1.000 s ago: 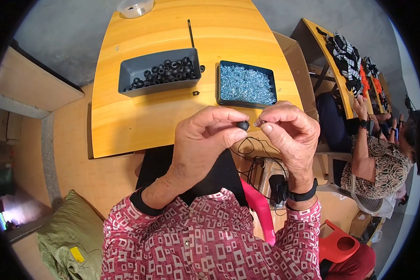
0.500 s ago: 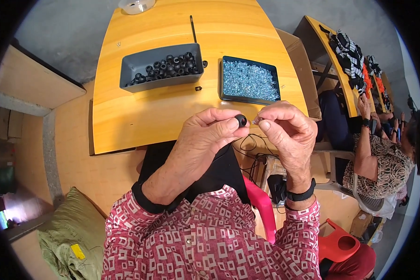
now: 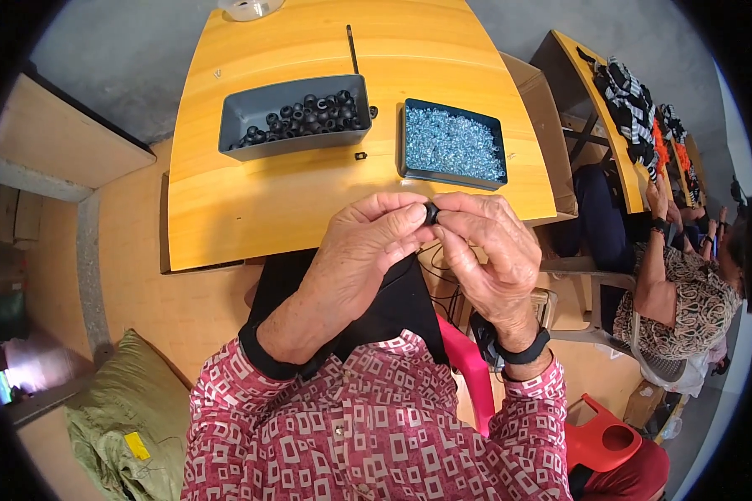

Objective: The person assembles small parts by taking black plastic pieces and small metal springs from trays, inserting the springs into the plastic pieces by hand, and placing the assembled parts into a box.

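Observation:
Pinched between the thumb and fingers of my left hand (image 3: 355,246) is a small round black hollow piece (image 3: 431,214), held above the table's near edge. My right hand (image 3: 493,259) is closed in a pinch, its fingertips pressed up against that black piece. The small clear plastic piece that showed in the right fingers earlier is now hidden at the fingertips. Beyond my hands, a grey bin (image 3: 297,147) holds many similar black pieces (image 3: 317,113). To its right is a dark tray (image 3: 455,179) full of small clear bluish plastic pieces (image 3: 451,142).
On the yellow wooden table (image 3: 251,217) lie a loose black piece (image 3: 360,156), another beside the bin, and a thin black stick (image 3: 353,50). A clear container (image 3: 251,7) stands at the far edge. At right, a person (image 3: 681,284) sits by another table. A green sack (image 3: 129,417) lies lower left.
My right hand has moved left, bringing its fingertips against the black piece. The clear piece has gone out of sight. My left hand has barely moved.

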Demonstrator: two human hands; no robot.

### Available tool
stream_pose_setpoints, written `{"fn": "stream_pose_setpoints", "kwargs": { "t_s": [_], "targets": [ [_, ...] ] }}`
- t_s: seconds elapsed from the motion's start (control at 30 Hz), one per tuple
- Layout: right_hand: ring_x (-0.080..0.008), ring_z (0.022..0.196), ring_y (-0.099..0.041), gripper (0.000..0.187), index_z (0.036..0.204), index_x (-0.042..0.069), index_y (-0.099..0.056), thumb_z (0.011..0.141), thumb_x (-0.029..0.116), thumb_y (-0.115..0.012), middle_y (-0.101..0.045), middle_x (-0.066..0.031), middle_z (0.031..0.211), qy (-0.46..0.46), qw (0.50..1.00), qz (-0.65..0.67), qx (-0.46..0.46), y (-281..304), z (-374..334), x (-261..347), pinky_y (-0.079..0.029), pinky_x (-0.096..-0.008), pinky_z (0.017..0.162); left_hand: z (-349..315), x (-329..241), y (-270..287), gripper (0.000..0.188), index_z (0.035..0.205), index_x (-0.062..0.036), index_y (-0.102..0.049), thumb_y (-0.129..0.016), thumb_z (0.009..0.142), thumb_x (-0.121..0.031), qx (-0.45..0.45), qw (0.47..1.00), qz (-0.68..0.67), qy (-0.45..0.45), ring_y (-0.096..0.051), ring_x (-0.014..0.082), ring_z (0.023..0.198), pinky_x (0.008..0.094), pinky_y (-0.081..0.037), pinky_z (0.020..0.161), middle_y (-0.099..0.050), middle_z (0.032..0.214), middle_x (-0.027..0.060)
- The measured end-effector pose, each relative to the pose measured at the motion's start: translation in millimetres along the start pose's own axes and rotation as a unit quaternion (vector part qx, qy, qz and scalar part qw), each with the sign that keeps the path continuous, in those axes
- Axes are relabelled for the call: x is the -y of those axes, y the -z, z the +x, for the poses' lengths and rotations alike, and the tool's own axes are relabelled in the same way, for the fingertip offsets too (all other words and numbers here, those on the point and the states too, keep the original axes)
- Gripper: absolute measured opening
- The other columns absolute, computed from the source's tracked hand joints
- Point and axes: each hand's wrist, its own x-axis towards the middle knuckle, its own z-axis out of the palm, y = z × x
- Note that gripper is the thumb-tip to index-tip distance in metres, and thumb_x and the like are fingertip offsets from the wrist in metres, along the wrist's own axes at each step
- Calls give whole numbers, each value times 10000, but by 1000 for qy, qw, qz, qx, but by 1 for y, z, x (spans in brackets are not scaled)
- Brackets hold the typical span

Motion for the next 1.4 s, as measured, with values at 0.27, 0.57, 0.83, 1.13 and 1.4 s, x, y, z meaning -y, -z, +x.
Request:
{"fn": "stream_pose_setpoints", "kwargs": {
  "t_s": [0.27, 0.57, 0.83, 1.13, 1.4],
  "targets": [
    [-261, 794, -652, 187, 882, -26, -654, 709, -61, -714, -676, -147, 904, -15, 999, -15, -29, -3, 1, 1, -515, -321, 703, 3, 0, 6, 132, 1008, -47, -629, -638, 902, -125, 34, 999, -10, 12, -625, 135, 917, 276, -499, 889, -657, 993, 46],
    [-244, 828, -647, 158, 883, -22, -649, 740, -54, -707, -678, -155, 916, -66, 995, 51, -59, -1, -2, 1, -504, -315, 724, 1, -2, 6, 120, 973, -35, -618, -655, 889, -112, -18, 1000, -22, -5, -648, 194, 918, 294, -527, 858, -651, 972, 72],
    [-267, 784, -637, 227, 900, -16, -660, 689, -66, -726, -662, -136, 890, 24, 998, -61, -24, -7, 3, 2, -509, -330, 691, -1, -3, 4, 132, 1028, -64, -616, -620, 915, -131, 13, 1000, -13, -3, -626, 126, 918, 284, -495, 900, -655, 998, 35],
    [-266, 774, -635, 242, 918, -13, -663, 690, -46, -734, -660, -134, 882, 29, 996, -89, 1, -12, 4, 0, -511, -337, 684, -5, -1, 9, 140, 1024, -55, -620, -629, 907, -131, -20, 1000, -9, 6, -634, 159, 932, 299, -502, 903, -648, 995, 44],
    [-264, 790, -633, 242, 910, -17, -662, 680, -34, -736, -650, -129, 907, 56, 996, -76, 1, -21, -2, -2, -509, -342, 692, -6, 1, 17, 110, 1019, -81, -620, -596, 923, -129, -9, 999, -41, 13, -609, 134, 965, 300, -479, 924, -641, 1015, 27]
  ]
}}
